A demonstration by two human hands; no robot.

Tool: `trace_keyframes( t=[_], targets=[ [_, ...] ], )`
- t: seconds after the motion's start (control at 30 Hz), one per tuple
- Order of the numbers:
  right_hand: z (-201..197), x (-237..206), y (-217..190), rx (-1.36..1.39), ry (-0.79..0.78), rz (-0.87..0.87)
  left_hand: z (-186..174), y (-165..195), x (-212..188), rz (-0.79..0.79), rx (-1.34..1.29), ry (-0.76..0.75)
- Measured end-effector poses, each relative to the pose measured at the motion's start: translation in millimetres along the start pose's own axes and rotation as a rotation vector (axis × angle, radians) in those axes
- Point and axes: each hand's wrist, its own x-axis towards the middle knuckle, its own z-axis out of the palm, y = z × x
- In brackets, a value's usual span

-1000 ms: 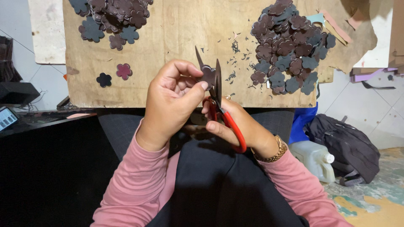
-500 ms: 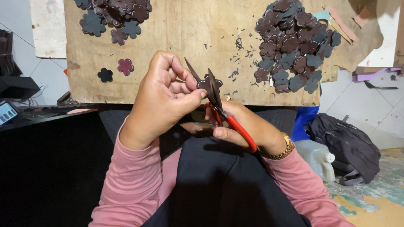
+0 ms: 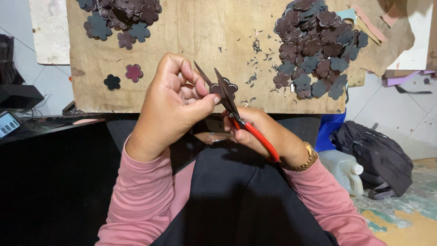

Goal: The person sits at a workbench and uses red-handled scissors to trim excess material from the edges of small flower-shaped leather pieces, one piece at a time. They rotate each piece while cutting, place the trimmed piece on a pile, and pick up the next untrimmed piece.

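Observation:
My left hand (image 3: 170, 107) pinches a small dark brown flower-shaped cutout (image 3: 226, 88) between thumb and fingers, just above the near edge of the wooden board (image 3: 200, 32). My right hand (image 3: 266, 134) grips red-handled scissors (image 3: 236, 114). Their dark blades are spread apart and point up and left around the cutout. A gold watch sits on my right wrist. Both arms wear pink sleeves.
A heap of dark flower cutouts (image 3: 314, 45) lies at the board's right, another heap (image 3: 120, 16) at its top left, two single flowers (image 3: 123, 77) at left. Small scraps dot the middle. A dark bag (image 3: 373, 152) and white plastic jug (image 3: 343, 168) sit on the floor right.
Both hands have shifted slightly left and down with the cutout. The scissors tilted further left and their blades opened wider around the flower piece.

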Motion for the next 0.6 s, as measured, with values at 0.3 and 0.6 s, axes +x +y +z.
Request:
trace_keyframes(
  t=[0.3, 0.6],
  targets=[
    [8.7, 0.3, 8.4, 0.138, 0.063, 0.020, 2.5, 0.2, 3.6, -0.013, -0.064, 0.031],
    [10.2, 1.9, 7.1, 0.063, 0.109, -0.048, 6.0, -6.5, 5.5, -0.052, -0.080, 0.044]
  ],
)
